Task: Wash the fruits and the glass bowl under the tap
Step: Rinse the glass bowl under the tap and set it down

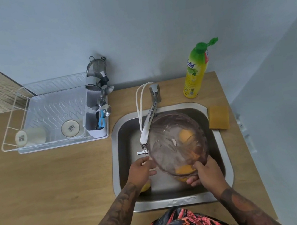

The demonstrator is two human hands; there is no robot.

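The washing looks to be in its middle stretch: the glass bowl (177, 143) is held tilted over the sink (222, 159) just beside the spout of the tap (149, 126), while the orange fruits (186, 136) lie in the basin under and behind it (one more shows below the left wrist), and whether water is running, or which pieces are already rinsed, cannot be told. The right hand (205, 171) has its grip clamped on the bowl's near rim, thumb over the edge and fingers curled beneath. The left hand (142, 170) hovers with its grip apart, fingers relaxed at the bowl's left side near the spout, holding nothing.
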